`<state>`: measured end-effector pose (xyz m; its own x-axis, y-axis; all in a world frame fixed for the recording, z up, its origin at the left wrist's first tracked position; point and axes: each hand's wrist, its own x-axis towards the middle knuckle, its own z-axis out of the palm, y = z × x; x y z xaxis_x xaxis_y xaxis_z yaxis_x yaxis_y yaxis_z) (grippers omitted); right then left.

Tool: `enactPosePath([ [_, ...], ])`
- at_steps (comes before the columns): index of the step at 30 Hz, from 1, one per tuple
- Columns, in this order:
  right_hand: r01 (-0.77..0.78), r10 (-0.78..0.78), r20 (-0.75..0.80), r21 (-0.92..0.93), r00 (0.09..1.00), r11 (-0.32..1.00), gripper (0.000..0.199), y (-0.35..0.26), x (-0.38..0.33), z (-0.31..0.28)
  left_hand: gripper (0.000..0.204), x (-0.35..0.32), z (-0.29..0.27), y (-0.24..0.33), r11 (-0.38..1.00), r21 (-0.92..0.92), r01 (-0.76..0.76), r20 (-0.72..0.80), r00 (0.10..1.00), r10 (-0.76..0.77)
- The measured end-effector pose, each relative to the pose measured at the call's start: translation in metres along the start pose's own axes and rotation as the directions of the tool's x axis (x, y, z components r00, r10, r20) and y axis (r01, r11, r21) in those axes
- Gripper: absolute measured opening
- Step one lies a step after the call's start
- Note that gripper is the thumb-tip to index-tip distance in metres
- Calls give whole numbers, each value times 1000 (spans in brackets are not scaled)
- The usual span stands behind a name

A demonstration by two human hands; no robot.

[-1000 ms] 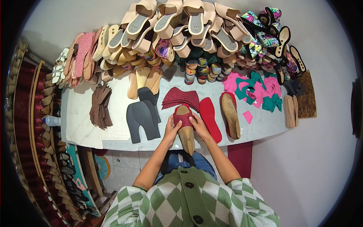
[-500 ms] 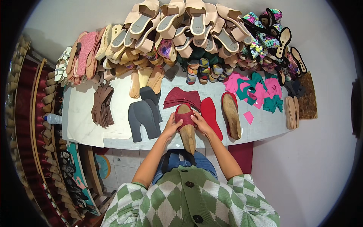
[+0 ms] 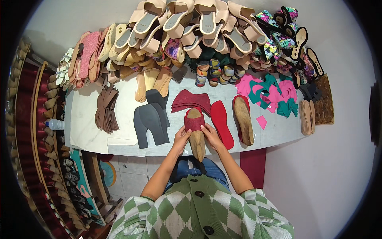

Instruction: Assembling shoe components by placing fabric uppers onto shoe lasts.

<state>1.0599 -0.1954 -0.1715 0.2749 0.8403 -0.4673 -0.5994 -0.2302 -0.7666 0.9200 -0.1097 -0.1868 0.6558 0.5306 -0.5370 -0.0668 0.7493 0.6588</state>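
A wooden shoe last (image 3: 197, 144) with a dark red strap (image 3: 193, 123) wrapped across its front part is held near the table's front edge, toe pointing away from me. My left hand (image 3: 182, 137) is closed on its left side, the thumb by the strap's lower edge. On the other side my right hand (image 3: 211, 134) grips it likewise. Just beyond lies a small stack of dark red upper pieces (image 3: 191, 102). A red insole (image 3: 222, 125) lies to the right, and farther right rests a second wooden last (image 3: 243, 121) with red along its edge.
Dark grey soles (image 3: 150, 124) and a brown stack of strap pieces (image 3: 106, 109) lie to the left. Pink and green scraps (image 3: 272, 95) spread at the right. Heaped beige heeled sandals (image 3: 207, 24) line the table's back. A shelf of lasts (image 3: 53, 147) stands at far left.
My thumbs have slid down from the top of the strap to its lower side edges. The last has barely shifted, and both hands still hold it.
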Motion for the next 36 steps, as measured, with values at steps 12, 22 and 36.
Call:
enactPosePath([
  [12,71,-76,-202,-32,977,997,44,5,4,4,42,8,3,-9,1000,12,-15,-152,988,16],
  [22,142,-163,-86,-212,983,967,42,-4,1,-1,56,-1,11,14,965,245,-91,-139,982,128],
  [36,115,-139,-105,-207,985,971,41,-5,-7,-8,48,-6,0,9,931,334,-147,-76,980,182],
])
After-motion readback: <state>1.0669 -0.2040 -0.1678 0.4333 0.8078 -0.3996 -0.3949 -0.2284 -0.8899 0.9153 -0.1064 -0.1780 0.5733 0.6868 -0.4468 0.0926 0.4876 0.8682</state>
